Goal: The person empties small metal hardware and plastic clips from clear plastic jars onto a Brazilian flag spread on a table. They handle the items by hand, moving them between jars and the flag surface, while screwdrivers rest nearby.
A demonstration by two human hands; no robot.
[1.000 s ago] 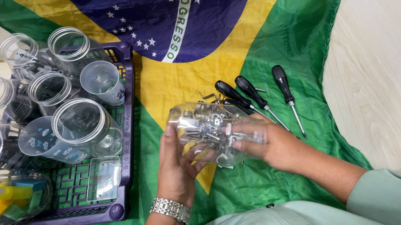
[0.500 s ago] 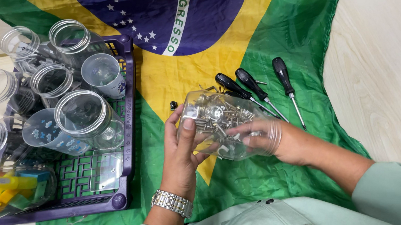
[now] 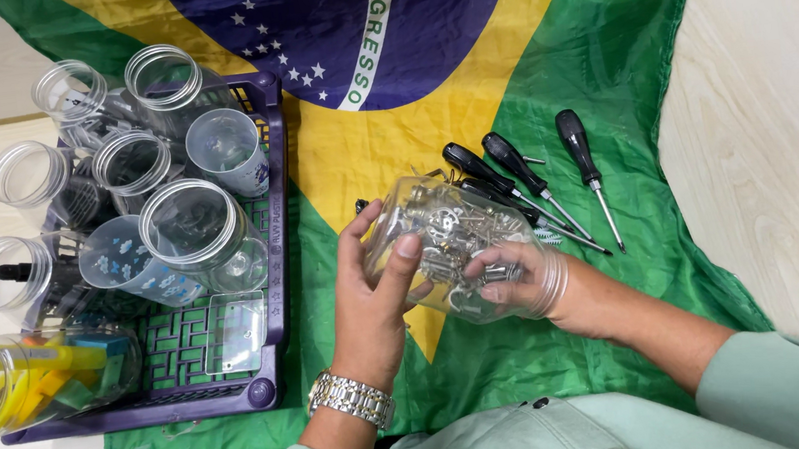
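Observation:
A clear plastic jar [image 3: 441, 240] full of small metal hardware lies on its side above the green and yellow flag cloth [image 3: 603, 71]. My left hand [image 3: 372, 293] grips the jar's closed end from outside, thumb on its wall. My right hand [image 3: 527, 285] reaches in through the jar's wide mouth, its fingers among the metal pieces inside. Three black-handled screwdrivers [image 3: 524, 175] lie on the cloth just beyond the jar, close to my right hand.
A purple plastic crate [image 3: 278, 344] at the left holds several empty clear jars [image 3: 194, 228] and a clear cup. One jar [image 3: 26, 382] of yellow and green pieces lies at its front left corner. Pale wooden tabletop [image 3: 790, 130] shows at the right.
The jar and both hands have shifted slightly right and lower in view. My right hand stays inside the jar's mouth, and my left hand has regripped the closed end.

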